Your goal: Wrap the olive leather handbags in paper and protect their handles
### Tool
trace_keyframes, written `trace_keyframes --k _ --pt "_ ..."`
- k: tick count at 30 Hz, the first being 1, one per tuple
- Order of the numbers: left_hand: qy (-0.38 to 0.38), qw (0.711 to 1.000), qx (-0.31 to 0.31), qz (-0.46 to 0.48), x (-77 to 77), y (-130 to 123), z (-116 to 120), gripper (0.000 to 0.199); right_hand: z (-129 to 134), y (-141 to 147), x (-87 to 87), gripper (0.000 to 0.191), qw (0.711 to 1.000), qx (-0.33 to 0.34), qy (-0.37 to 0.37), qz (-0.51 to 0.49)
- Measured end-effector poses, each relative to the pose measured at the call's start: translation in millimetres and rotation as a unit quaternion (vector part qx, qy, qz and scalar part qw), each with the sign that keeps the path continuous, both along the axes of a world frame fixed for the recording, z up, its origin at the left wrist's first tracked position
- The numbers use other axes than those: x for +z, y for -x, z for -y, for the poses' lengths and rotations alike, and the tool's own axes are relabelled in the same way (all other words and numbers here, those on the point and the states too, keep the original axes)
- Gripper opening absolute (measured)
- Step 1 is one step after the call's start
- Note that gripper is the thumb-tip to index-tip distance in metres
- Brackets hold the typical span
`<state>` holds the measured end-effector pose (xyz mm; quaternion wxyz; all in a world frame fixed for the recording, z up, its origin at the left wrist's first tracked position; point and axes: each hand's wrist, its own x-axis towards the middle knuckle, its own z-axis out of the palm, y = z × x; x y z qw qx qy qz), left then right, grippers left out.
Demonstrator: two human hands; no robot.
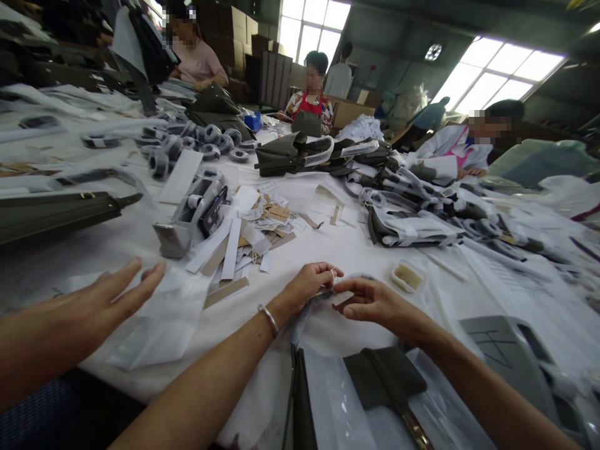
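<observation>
An olive-green handbag (391, 375) lies in front of me, partly covered by white and clear wrapping. Its film-wrapped handle (300, 322) arches away toward my hands. My left hand (307, 284), with a bracelet at the wrist, is closed at the handle's top, its fingertips bent over it. My right hand (370, 303) comes from the other side, fingers and thumb closed around a small pale tag-like piece (344, 298). The two hands' fingertips nearly meet, and what lies between them is partly hidden.
A co-worker's hand (112, 294) reaches in from the left over a clear plastic bag (164, 325). Tags and card strips (267, 231) lie beside a tape dispenser (187, 219). A small dish (407, 277) stands right of my hands, a grey plastic piece (506, 356) nearer. Wrapped bags (412, 228) are piled beyond.
</observation>
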<state>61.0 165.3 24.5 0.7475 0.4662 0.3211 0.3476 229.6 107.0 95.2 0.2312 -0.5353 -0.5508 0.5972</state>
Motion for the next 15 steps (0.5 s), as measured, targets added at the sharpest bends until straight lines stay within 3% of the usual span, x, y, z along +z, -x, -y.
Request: trace_keyframes --k 2,6,9,13,15 --pt "0.018 1.000 0.005 0.009 -0.4 1.6 -1.6 0.032 -3.3 -1.4 -3.6 0.059 1.000 0.011 -0.004 -0.019" --pt "0.020 1.000 0.016 -0.016 -2.6 2.3 -4.4 0.037 -11.7 -3.3 -18.7 0.028 0.983 -0.025 -0.140 0.120" --pt "-0.002 0.998 0.012 -0.054 -3.2 1.4 -6.1 0.041 -16.2 -5.9 -31.0 0.023 0.959 -0.024 -0.240 0.151" --pt "-0.043 0.992 -0.012 -0.122 1.1 7.4 -10.6 0.031 -12.6 -11.5 -43.6 0.031 0.985 0.038 -0.152 0.075" --pt "-0.081 0.980 -0.026 -0.181 4.8 15.1 -14.3 0.020 -8.2 -13.6 -47.8 0.027 0.977 0.062 -0.175 0.105"
